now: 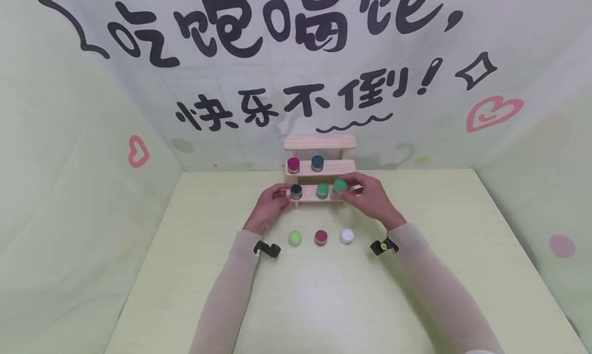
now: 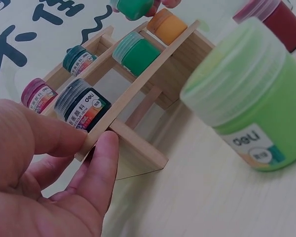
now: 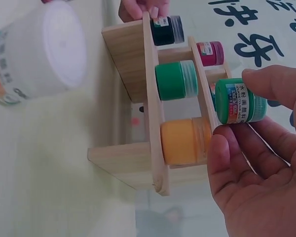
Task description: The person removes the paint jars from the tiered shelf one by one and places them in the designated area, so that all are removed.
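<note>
A three-tier wooden rack (image 1: 320, 141) stands at the back of the table. My left hand (image 1: 270, 206) grips the left end of its lowest shelf, thumb (image 2: 64, 136) above and fingers below, beside a black paint jar (image 2: 83, 104). In my right hand (image 1: 372, 197) a green paint jar (image 3: 239, 101) is pinched between thumb and fingers, lifted off the rack. It hangs above an orange paint jar (image 3: 185, 141) on the lowest shelf's right end, which it hides in the head view. Another green jar (image 3: 176, 80) sits mid-shelf. Magenta (image 1: 293, 165) and teal (image 1: 317, 163) jars occupy the middle shelf.
In front of the rack, a light green jar (image 1: 295, 238), a dark red jar (image 1: 321, 237) and a white jar (image 1: 346, 236) stand in a row on the table (image 1: 319, 302). Printed cloth (image 1: 259, 153) hangs behind and at both sides.
</note>
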{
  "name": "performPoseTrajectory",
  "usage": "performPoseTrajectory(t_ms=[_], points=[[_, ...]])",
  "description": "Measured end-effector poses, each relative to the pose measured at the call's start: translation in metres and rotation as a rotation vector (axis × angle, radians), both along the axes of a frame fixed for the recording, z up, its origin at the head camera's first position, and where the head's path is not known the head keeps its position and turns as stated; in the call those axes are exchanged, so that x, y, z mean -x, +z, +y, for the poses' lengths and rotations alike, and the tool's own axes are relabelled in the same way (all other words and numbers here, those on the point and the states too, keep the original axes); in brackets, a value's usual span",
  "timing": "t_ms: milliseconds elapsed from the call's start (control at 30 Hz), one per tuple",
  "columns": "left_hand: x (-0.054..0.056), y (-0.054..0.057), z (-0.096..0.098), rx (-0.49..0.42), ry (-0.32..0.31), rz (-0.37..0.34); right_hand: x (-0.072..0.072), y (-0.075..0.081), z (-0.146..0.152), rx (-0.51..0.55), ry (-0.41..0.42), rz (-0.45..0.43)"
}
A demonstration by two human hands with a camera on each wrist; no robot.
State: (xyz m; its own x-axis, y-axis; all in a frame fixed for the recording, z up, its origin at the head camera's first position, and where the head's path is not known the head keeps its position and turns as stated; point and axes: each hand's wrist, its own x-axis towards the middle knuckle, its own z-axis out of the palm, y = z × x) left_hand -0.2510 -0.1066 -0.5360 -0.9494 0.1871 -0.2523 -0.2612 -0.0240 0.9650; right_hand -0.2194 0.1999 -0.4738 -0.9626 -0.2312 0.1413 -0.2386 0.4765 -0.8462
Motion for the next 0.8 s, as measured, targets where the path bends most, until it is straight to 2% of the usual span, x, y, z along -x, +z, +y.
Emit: performPoseTrajectory(t_ms=[800], points=[[-0.002, 0.004, 0.003, -0.007, 0.0, 0.024, -0.031, -0.01, -0.003, 0.035, 0.05, 0.028]])
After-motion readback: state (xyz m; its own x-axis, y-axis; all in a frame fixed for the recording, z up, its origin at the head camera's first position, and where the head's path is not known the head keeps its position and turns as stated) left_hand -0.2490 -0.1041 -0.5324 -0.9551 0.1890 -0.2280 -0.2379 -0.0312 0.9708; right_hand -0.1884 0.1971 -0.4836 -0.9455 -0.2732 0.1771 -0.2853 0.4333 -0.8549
